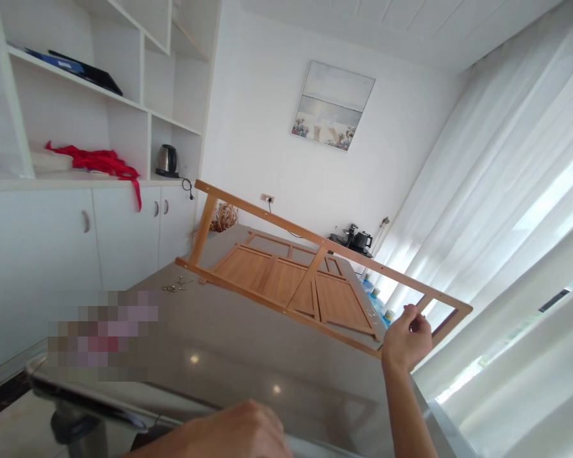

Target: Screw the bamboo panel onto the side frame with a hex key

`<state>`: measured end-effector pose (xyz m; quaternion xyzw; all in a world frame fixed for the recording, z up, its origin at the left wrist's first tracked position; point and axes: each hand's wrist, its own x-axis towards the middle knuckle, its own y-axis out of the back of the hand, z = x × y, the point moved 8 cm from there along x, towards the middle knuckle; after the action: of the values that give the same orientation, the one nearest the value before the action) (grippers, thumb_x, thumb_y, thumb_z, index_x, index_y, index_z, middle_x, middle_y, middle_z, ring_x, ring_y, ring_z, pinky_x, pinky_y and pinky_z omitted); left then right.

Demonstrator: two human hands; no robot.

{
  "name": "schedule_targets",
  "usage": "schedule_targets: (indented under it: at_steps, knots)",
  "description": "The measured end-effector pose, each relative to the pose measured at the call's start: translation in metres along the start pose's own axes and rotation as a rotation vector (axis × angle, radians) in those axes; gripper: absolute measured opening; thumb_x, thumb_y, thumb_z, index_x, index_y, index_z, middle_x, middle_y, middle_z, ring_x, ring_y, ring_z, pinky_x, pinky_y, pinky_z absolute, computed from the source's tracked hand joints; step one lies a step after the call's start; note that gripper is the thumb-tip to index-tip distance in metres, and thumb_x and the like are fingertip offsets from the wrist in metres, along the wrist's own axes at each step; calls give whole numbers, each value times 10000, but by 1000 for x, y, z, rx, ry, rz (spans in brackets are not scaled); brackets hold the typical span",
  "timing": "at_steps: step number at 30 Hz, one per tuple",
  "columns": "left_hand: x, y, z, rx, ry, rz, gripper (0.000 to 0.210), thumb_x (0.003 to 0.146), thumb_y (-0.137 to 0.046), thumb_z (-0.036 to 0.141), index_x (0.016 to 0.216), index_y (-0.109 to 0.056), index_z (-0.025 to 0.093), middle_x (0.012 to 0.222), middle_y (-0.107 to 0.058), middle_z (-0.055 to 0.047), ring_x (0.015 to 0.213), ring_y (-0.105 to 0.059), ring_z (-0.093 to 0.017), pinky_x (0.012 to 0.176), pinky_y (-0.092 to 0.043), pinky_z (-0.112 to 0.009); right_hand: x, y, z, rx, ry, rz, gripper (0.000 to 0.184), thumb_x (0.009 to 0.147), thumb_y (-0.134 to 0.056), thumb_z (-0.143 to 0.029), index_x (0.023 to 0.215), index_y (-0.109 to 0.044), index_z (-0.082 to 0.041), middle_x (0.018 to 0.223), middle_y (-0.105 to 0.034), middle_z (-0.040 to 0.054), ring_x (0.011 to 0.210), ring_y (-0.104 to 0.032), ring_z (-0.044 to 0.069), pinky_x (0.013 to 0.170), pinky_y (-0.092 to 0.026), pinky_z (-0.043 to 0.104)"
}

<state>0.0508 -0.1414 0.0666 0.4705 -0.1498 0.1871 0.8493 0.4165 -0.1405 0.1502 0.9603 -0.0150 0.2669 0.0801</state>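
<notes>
"Over the desk, I see a long wooden frame, all slanted. What could go wrong?"

"It could tip, I think. Only the right hand holds it, by the end that pokes past the desk's right side. So the other end, over the desk's left side, could twist and drop."

"What might it bump?"

"Maybe the wooden panels lying on the desk. They could get scratched. Or it could knock the little metal bits off the desk's left edge. I can't tell if the frame's low rail touches the desk."

"How are the hands?"

"The right one reaches far out by the desk's right side, wrist bent up, fingers curled around the frame. The left hand is at the desk's near edge, back side up. Its fingers are hidden, so I can't tell if they're open or closed."

"Could it help?"

"Not fast. It's well apart from the frame, so a sudden slip might beat it."
</notes>
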Motion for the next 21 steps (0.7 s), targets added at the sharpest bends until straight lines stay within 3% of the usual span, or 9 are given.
schedule_targets:
  at_steps: [2, 4, 6, 8, 9, 12, 16, 21]
  knots:
    - [14, 37, -9, -63, 31, 158, 190, 989, -675, 411, 875, -799, 321, 977, -819, 27, 945, -741, -168, 1069, -499, -340, -7, -4, -1, 17, -7, -19, 343, 1008, -641, -464, 1193, -661, -175, 1170, -693, 55, 1004, -691, 191, 889, -595, 403]
    - [25, 89, -39, -115, 123, 376, 379, 1040, -595, 428, 743, -737, 239, 1001, -793, -43, 1054, -687, -217, 1119, -451, -440, -14, -7, -1, 32, -12, -26, 345, 1007, -643, -463, 1195, -660, -174, 1171, -692, 56, 1003, -692, 191, 887, -596, 402]
    - [33, 132, -74, -184, 210, 561, 359, 1081, -509, 418, 912, -730, 191, 1177, -728, -106, 1169, -636, -250, 1118, -450, -510, -20, -7, 0, 47, -20, -21, 347, 1006, -645, -460, 1200, -657, -173, 1173, -690, 57, 1006, -691, 192, 888, -595, 405]
    - [46, 151, -100, -274, 248, 642, 329, 1024, -628, 422, 1233, -660, 171, 1337, -642, -112, 1210, -627, -270, 1054, -513, -526, -29, -8, 1, 65, -29, -14, 351, 1004, -649, -458, 1206, -654, -172, 1178, -688, 59, 1012, -691, 194, 891, -595, 410]
    - [54, 151, -109, -332, 256, 637, 385, 1013, -650, 413, 1313, -623, 173, 1341, -635, -113, 1183, -645, -270, 1006, -551, -509, -34, -9, 2, 75, -33, -14, 352, 1003, -651, -458, 1208, -653, -172, 1181, -688, 59, 1014, -690, 194, 893, -595, 412]
    - [80, 130, -123, -488, 266, 616, 369, 1021, -644, 401, 1306, -625, 167, 1277, -661, -104, 1074, -685, -236, 913, -603, -449, -47, -13, 6, 108, -26, -24, 351, 1002, -653, -456, 1209, -652, -173, 1181, -687, 60, 1011, -690, 192, 890, -595, 409]
    - [97, 101, -135, -612, 322, 707, 361, 1019, -649, 395, 1294, -625, 162, 1248, -666, -98, 1037, -689, -225, 876, -611, -426, -54, -10, 8, 165, 48, -48, 341, 998, -660, -456, 1184, -659, -170, 1140, -694, 50, 960, -694, 177, 847, -603, 382]
    - [93, 81, -144, -681, 373, 809, 368, 1017, -651, 396, 1302, -623, 165, 1272, -658, -103, 1065, -683, -234, 898, -605, -441, -50, 35, -8, 244, 231, 112, 387, 999, -655, -458, 1271, -642, -182, 1305, -660, 86, 1189, -652, 245, 1026, -543, 505]
